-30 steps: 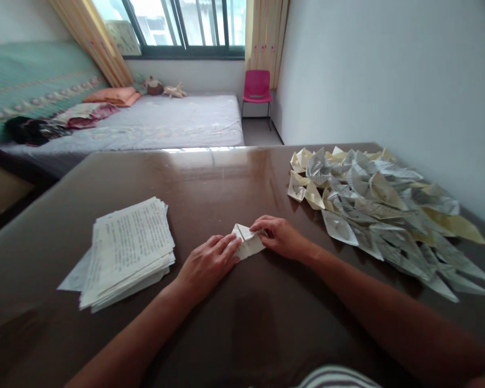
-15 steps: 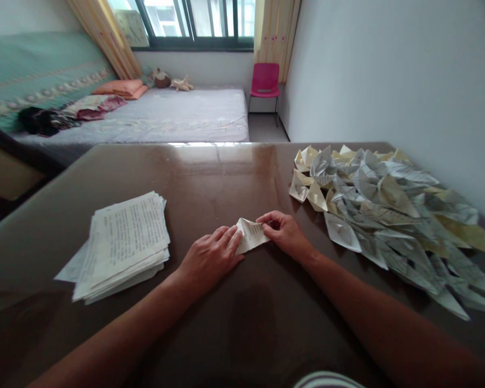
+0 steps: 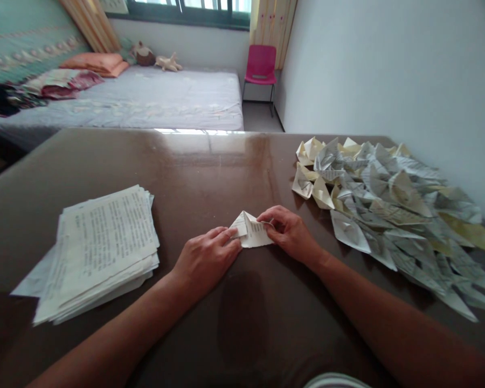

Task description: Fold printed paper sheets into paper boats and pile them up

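Observation:
A small folded sheet of printed paper (image 3: 254, 230) lies between my hands on the brown table, its top coming to a point near the middle. My right hand (image 3: 286, 231) pinches its right side between thumb and fingers, where a flap curls up. At the left side, my left hand (image 3: 210, 250) grips the paper, with the fingertips over a folded flap and the thumb close to the lower edge. The hands hide both ends of the paper.
To the left lies a stack of printed sheets (image 3: 105, 242). Many folded paper boats (image 3: 351, 229) are heaped on the right of the glossy table (image 3: 194, 178), beside the wall. Beyond stand a bed (image 3: 178, 97) and a pink chair (image 3: 261, 63). A round white rim (image 3: 335, 380) shows at the bottom edge.
The paper's left flap has come into sight and the peak has opened out a little under my fingers. Both hands keep hold of it. The camera has tilted down.

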`<state>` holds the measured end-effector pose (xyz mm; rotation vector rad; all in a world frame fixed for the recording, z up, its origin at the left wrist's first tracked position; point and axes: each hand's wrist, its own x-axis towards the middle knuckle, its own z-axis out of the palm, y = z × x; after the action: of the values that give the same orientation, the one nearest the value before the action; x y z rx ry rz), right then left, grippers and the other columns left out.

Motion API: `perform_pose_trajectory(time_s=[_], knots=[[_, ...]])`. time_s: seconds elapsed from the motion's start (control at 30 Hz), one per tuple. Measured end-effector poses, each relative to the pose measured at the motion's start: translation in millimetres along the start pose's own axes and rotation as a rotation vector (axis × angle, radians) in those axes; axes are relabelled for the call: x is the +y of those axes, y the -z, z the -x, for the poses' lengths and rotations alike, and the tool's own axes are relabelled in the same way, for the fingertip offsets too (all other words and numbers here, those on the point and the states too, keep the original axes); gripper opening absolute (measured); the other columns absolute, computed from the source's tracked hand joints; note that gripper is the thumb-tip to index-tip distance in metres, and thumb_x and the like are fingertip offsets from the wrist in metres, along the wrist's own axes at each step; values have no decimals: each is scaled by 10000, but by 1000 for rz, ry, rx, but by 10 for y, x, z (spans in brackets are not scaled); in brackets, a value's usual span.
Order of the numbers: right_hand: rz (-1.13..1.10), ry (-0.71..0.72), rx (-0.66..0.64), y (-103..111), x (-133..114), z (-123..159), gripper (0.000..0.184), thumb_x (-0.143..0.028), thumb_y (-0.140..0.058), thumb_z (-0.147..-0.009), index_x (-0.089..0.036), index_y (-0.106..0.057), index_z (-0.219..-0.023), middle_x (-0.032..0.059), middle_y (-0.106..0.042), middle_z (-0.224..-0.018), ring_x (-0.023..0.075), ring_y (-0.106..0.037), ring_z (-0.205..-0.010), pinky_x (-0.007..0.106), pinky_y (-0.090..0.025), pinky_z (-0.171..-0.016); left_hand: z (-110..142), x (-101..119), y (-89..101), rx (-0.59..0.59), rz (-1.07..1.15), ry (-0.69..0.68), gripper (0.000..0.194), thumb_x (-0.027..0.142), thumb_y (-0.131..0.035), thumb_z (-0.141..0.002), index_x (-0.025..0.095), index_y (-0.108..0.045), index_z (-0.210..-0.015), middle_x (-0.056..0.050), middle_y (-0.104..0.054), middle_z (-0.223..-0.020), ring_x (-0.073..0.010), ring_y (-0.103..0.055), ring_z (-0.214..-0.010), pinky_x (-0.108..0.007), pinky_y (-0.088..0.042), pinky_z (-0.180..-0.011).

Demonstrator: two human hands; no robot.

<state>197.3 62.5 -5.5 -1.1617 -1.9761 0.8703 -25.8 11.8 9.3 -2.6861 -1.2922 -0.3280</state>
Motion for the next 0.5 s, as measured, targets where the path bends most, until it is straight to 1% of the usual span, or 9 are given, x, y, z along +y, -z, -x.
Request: perform_pose_trajectory(time_s=[0.1, 0.17, 0.23, 0.3, 0.37, 0.43, 0.5], knots=[[26, -15, 1, 2, -7, -17, 190, -121, -536, -803, -178, -661, -935, 23, -622, -884, 97, -552, -677, 222, -457, -616, -1, 12, 13, -30, 2, 2, 109, 231, -550, -896, 229, -656, -919, -24, -676, -1132, -227, -640, -991, -326, -575, -685], [40, -15, -7, 2, -17, -20, 171, -118, -541, -803, -174, -662, -911, 19, -617, -862, 98, -553, -674, 221, -456, -619, 1, 28, 7, -30, -21, -6, 94, 208, -559, -885, 211, -652, -898, -42, -669, -1150, -237, -640, -993, -333, -577, -687], [53, 6, -24, 4, -25, -11, 200, -104, -539, -805, -180, -665, -940, 17, -614, -877, 96, -552, -679, 219, -456, -629, 4, 43, -10, -17, -51, -13, 95, 173, -555, -878, 189, -646, -896, -62, -664, -1162, -244, -637, -1005, -339, -575, -708], [85, 57, -36, 17, -30, 5, 282, -88, -520, -817, -199, -660, -1036, 26, -613, -954, 90, -549, -690, 221, -463, -656, 5, 49, -30, 4, -63, -14, 107, 153, -540, -882, 176, -639, -918, -67, -671, -1139, -236, -637, -1004, -330, -570, -733], [147, 139, -68, 45, -33, 21, 348, -82, -489, -840, -230, -648, -1112, 41, -598, -1077, 88, -560, -730, 233, -475, -702, 4, 45, -40, 25, -51, -4, 121, 156, -519, -898, 175, -629, -947, -59, -684, -1092, -216, -643, -983, -310, -563, -739], [213, 221, -123, 84, -41, 33, 349, -111, -489, -859, -257, -644, -1136, 48, -571, -1185, 92, -583, -779, 246, -486, -743, 2, 37, -34, 40, -36, 13, 139, 158, -496, -913, 175, -621, -969, -55, -691, -1054, -205, -648, -964, -300, -557, -732], [259, 286, -186, 124, -57, 39, 303, -205, -556, -861, -267, -637, -1145, 53, -554, -1253, 113, -610, -862, 265, -496, -794, 1, 34, -14, 42, -28, 19, 160, 144, -474, -920, 174, -620, -979, -60, -689, -1052, -206, -646, -977, -299, -551, -724]])
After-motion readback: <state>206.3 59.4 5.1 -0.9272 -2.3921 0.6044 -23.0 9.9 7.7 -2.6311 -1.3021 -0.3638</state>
